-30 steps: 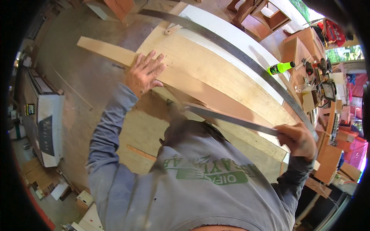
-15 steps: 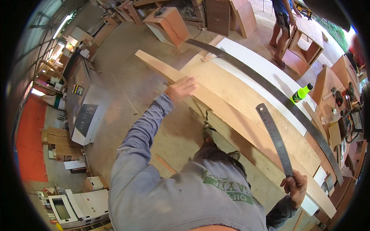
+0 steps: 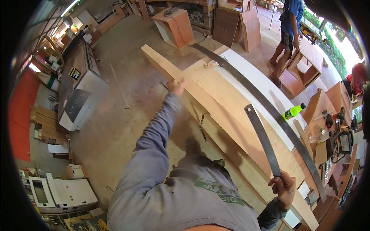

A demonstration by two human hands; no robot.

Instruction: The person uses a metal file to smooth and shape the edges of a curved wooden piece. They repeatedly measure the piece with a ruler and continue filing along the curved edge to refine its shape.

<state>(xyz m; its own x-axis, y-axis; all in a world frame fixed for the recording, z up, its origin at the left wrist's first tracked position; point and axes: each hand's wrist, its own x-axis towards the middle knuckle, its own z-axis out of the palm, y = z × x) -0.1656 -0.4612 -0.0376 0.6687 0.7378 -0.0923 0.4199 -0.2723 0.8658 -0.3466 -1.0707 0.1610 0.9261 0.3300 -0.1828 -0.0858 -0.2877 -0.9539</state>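
My right hand (image 3: 284, 188) is closed around the lower end of a steel ruler (image 3: 264, 140). The ruler points up and away over the boards, its holed end free. At the near edge of a long wooden plank (image 3: 227, 125), my left hand (image 3: 177, 87) is closed, slightly blurred, with its fingers around the edge. That plank runs from the far left down to the lower right. Beyond it lies a wide pale wooden board (image 3: 210, 82). A long dark metal straightedge (image 3: 262, 92) crosses the work surface farther off.
A green bottle (image 3: 293, 111) lies tilted in view on a white panel (image 3: 243, 69). Power drills (image 3: 339, 115) and wooden boxes crowd the right. Another person (image 3: 287, 38) stands by an open wooden cabinet (image 3: 300, 73). At left is a grey-white machine (image 3: 79, 104).
My left hand has drawn back along the plank's near edge, and its fingers have curled from flat to closed. The ruler stays in my right hand. The view has shifted.
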